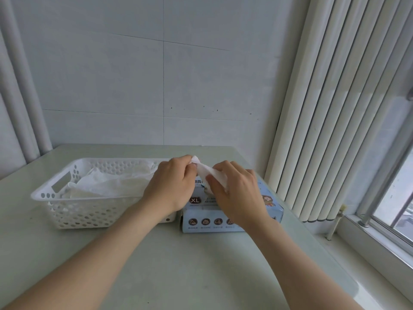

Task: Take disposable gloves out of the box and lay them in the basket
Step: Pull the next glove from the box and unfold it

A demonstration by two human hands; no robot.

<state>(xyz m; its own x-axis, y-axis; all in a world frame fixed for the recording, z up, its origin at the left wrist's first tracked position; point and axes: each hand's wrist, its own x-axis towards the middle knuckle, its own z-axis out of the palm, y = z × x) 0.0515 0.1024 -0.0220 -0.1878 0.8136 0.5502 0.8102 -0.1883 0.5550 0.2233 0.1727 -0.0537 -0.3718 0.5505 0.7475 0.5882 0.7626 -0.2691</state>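
Glove: a thin white disposable glove is stretched between both hands just above the top of the box. Its lower part runs down toward the box's opening, which the right hand mostly hides.
Left hand: the left hand is raised over the basket's near right corner. Its grip is closed tight, thumb and fingertips pinching the glove's upper end, with a small white tip showing above the knuckles.
Right hand: the right hand is over the box. Its grip is closed too, thumb and curled fingers pinching the lower part of the same glove.
Box: a light blue carton lies flat on the desk just right of the basket. Whether the two touch cannot be told. An "XL" mark shows on its top and a row of round icons on its near side.
Basket: a white perforated plastic basket with a handle slot in its left end stands on the desk, left of the box.
Pile: crumpled, translucent white gloves lie inside the basket and cover most of its floor.
Desk: a pale desk carries basket and box, with both bare forearms reaching across it from the near edge.
Surroundings: a pale panelled wall stands behind the desk, with vertical blinds to the right and a window at the far right.
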